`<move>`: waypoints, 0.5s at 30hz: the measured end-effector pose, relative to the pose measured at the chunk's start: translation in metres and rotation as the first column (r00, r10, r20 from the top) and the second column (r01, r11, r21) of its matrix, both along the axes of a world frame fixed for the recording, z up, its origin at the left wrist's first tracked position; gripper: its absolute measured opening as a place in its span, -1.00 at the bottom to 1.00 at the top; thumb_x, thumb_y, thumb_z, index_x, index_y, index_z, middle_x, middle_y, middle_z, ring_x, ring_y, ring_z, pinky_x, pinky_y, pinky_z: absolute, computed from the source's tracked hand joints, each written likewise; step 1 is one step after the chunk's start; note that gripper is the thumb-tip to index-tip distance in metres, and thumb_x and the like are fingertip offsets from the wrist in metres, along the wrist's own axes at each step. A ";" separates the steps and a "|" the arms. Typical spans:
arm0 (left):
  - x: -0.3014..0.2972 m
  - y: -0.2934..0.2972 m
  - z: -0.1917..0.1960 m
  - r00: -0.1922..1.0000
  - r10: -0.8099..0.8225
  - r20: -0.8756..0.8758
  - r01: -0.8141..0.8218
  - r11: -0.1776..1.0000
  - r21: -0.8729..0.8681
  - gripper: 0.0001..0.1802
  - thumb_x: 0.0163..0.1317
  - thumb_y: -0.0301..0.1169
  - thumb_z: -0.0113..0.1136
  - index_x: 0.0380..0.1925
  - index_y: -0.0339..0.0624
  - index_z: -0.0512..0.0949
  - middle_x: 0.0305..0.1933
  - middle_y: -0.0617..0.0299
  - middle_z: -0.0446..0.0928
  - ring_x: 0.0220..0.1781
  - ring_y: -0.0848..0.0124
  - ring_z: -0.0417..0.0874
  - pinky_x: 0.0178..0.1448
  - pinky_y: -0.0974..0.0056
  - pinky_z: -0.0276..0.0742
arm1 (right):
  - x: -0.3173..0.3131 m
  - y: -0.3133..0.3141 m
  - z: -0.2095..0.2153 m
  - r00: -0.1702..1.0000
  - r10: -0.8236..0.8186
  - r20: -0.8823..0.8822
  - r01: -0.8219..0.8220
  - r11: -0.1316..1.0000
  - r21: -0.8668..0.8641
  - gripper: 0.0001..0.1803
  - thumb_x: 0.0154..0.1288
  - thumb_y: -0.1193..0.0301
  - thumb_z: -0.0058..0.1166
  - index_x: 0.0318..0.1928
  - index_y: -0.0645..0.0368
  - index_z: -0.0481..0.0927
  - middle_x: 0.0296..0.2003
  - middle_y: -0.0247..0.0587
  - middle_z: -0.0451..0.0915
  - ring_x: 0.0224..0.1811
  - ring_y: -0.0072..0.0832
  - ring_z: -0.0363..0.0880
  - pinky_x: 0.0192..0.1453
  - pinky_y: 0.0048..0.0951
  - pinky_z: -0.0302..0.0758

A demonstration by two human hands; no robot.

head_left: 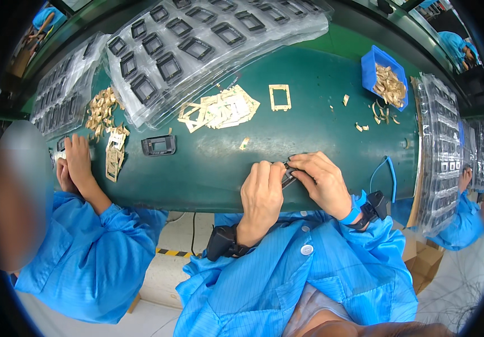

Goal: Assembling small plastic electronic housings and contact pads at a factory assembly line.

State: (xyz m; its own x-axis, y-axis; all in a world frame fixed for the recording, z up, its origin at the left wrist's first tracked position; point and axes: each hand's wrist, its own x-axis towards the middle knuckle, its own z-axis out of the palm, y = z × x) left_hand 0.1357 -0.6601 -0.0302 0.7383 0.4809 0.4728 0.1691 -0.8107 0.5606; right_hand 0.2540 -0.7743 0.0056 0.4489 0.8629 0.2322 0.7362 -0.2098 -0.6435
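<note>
Two hands of a co-worker (76,163) are resting at the far left beside a black frame (158,145) lying on the green table (309,123). Further right, the left hand (261,194) and right hand (320,180) are together pinching a small black frame part (288,171) at the table's near edge; a blue bin (372,68) is sitting beyond.

One small dark rectangular frame part (288,170) sits pinched between two hands, left hand (261,192) and right hand (323,181). One more black rectangular plastic frame (158,146) lies loose on the green desk (309,129). One single tan cardboard frame cutout (279,96) sits alone, next to one messy pile of tan frame cutouts (219,109); can't count those. One blue plastic bin (384,76) of tan scraps. Two wrist devices: a black wrist-worn device (222,242) and a black wrist-worn device on a blue strap (372,208).
</note>
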 end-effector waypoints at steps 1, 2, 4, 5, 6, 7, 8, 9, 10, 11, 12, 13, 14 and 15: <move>0.000 0.000 0.000 1.000 -0.001 0.000 0.001 1.000 0.000 -0.87 0.21 -0.53 0.30 -0.28 -0.29 0.56 -0.37 0.16 0.35 -0.36 0.27 0.49 -0.36 0.21 0.49 | 0.000 0.000 0.001 1.000 0.005 -0.005 -0.005 1.000 -0.004 -0.75 0.16 0.60 0.29 -0.11 0.28 0.68 -0.08 -0.10 0.71 -0.05 -0.15 0.65 0.05 -0.25 0.61; 0.000 0.001 0.001 1.000 -0.001 0.001 0.001 1.000 -0.013 -0.88 0.21 -0.52 0.30 -0.29 -0.28 0.55 -0.37 0.16 0.36 -0.36 0.27 0.49 -0.35 0.21 0.49 | 0.000 0.001 0.001 1.000 0.010 -0.009 -0.010 1.000 -0.007 -0.75 0.16 0.60 0.29 -0.11 0.29 0.68 -0.08 -0.10 0.71 -0.05 -0.15 0.65 0.05 -0.25 0.60; -0.001 0.001 0.001 1.000 0.001 0.003 -0.001 1.000 -0.027 -0.88 0.22 -0.51 0.29 -0.30 -0.27 0.54 -0.36 0.15 0.36 -0.36 0.26 0.49 -0.35 0.20 0.49 | 0.001 0.001 0.002 1.000 0.011 -0.011 -0.011 1.000 -0.009 -0.75 0.16 0.60 0.30 -0.11 0.28 0.68 -0.08 -0.11 0.71 -0.06 -0.15 0.64 0.04 -0.25 0.60; 0.000 0.002 0.001 1.000 0.002 -0.004 -0.002 1.000 -0.023 -0.88 0.22 -0.51 0.29 -0.30 -0.26 0.54 -0.36 0.16 0.37 -0.36 0.26 0.49 -0.35 0.20 0.50 | 0.002 0.001 0.002 1.000 0.010 -0.011 -0.011 1.000 -0.008 -0.75 0.15 0.59 0.30 -0.12 0.27 0.68 -0.08 -0.12 0.71 -0.07 -0.15 0.64 0.03 -0.26 0.60; -0.001 0.002 0.001 1.000 0.005 -0.013 -0.006 1.000 -0.021 -0.89 0.22 -0.51 0.29 -0.31 -0.25 0.54 -0.35 0.16 0.37 -0.35 0.26 0.49 -0.34 0.20 0.50 | 0.003 0.003 0.003 1.000 0.012 -0.011 -0.012 1.000 -0.009 -0.75 0.15 0.59 0.30 -0.12 0.27 0.68 -0.08 -0.12 0.71 -0.07 -0.15 0.64 0.03 -0.26 0.60; -0.001 0.002 0.002 1.000 0.008 -0.013 -0.008 1.000 -0.022 -0.89 0.22 -0.51 0.29 -0.31 -0.25 0.54 -0.35 0.16 0.37 -0.35 0.26 0.49 -0.34 0.20 0.50 | 0.003 0.005 0.004 0.999 0.011 -0.030 -0.012 1.000 -0.013 -0.78 0.15 0.58 0.31 -0.15 0.26 0.67 -0.11 -0.14 0.70 -0.10 -0.15 0.63 0.01 -0.25 0.59; -0.002 0.002 0.002 1.000 0.010 -0.020 -0.011 1.000 -0.022 -0.89 0.22 -0.50 0.29 -0.30 -0.24 0.54 -0.35 0.16 0.37 -0.35 0.26 0.48 -0.34 0.20 0.50 | 0.003 0.007 0.005 0.999 0.011 -0.050 -0.012 1.000 -0.017 -0.80 0.14 0.58 0.31 -0.19 0.25 0.66 -0.14 -0.15 0.70 -0.13 -0.15 0.62 -0.01 -0.25 0.58; -0.003 0.002 0.002 1.000 0.012 -0.028 -0.012 1.000 -0.022 -0.89 0.23 -0.50 0.28 -0.30 -0.24 0.54 -0.35 0.16 0.37 -0.34 0.26 0.48 -0.33 0.20 0.50 | 0.004 0.008 0.005 0.999 0.013 -0.050 -0.014 1.000 -0.019 -0.80 0.14 0.58 0.31 -0.19 0.25 0.66 -0.14 -0.15 0.70 -0.13 -0.15 0.62 -0.01 -0.25 0.58; -0.003 0.002 0.002 0.999 0.015 -0.028 -0.016 1.000 -0.023 -0.89 0.23 -0.50 0.28 -0.30 -0.24 0.54 -0.35 0.16 0.37 -0.34 0.26 0.48 -0.33 0.20 0.50 | 0.004 0.009 0.005 0.999 0.014 -0.050 -0.015 0.999 -0.034 -0.82 0.15 0.57 0.31 -0.21 0.24 0.64 -0.17 -0.16 0.68 -0.14 -0.15 0.61 -0.02 -0.24 0.55; -0.004 0.002 0.001 1.000 0.005 -0.027 -0.006 1.000 -0.019 -0.86 0.21 -0.49 0.31 -0.27 -0.24 0.55 -0.33 0.17 0.39 -0.32 0.25 0.49 -0.32 0.20 0.50 | 0.005 0.010 0.005 0.999 0.014 -0.051 -0.017 0.999 -0.050 -0.84 0.15 0.56 0.31 -0.24 0.23 0.63 -0.20 -0.17 0.66 -0.16 -0.15 0.59 -0.03 -0.24 0.53; -0.004 0.002 0.001 1.000 -0.004 -0.026 0.003 1.000 -0.015 -0.83 0.19 -0.48 0.33 -0.24 -0.25 0.57 -0.31 0.17 0.41 -0.30 0.24 0.49 -0.31 0.19 0.51 | 0.005 0.011 0.004 0.999 0.018 -0.051 -0.021 0.998 -0.051 -0.84 0.15 0.56 0.31 -0.24 0.23 0.63 -0.20 -0.17 0.66 -0.16 -0.15 0.59 -0.03 -0.24 0.53; -0.006 0.002 0.002 1.000 0.001 -0.026 -0.001 1.000 -0.016 -0.83 0.19 -0.48 0.33 -0.24 -0.25 0.57 -0.31 0.17 0.41 -0.30 0.24 0.49 -0.31 0.19 0.51 | 0.005 0.012 0.003 0.999 0.028 -0.035 -0.029 0.998 -0.048 -0.85 0.15 0.56 0.30 -0.26 0.22 0.62 -0.21 -0.17 0.64 -0.16 -0.15 0.58 -0.03 -0.23 0.51; -0.009 0.004 0.003 0.999 -0.029 0.018 0.030 0.994 -0.101 -0.77 0.17 -0.48 0.36 -0.18 -0.25 0.58 -0.28 0.15 0.46 -0.27 0.18 0.51 -0.25 0.14 0.49 | 0.006 0.013 0.002 0.999 0.037 -0.020 -0.038 0.998 -0.045 -0.86 0.16 0.55 0.30 -0.27 0.21 0.61 -0.23 -0.17 0.61 -0.16 -0.15 0.56 -0.03 -0.23 0.49; -0.011 0.005 0.003 0.996 -0.058 0.065 0.069 0.980 -0.185 -0.70 0.14 -0.48 0.40 -0.12 -0.26 0.59 -0.24 0.14 0.51 -0.24 0.13 0.52 -0.18 0.09 0.48 | 0.008 0.014 0.002 0.999 0.038 -0.019 -0.039 0.998 -0.048 -0.86 0.16 0.55 0.30 -0.27 0.21 0.61 -0.23 -0.17 0.61 -0.16 -0.15 0.56 -0.03 -0.23 0.49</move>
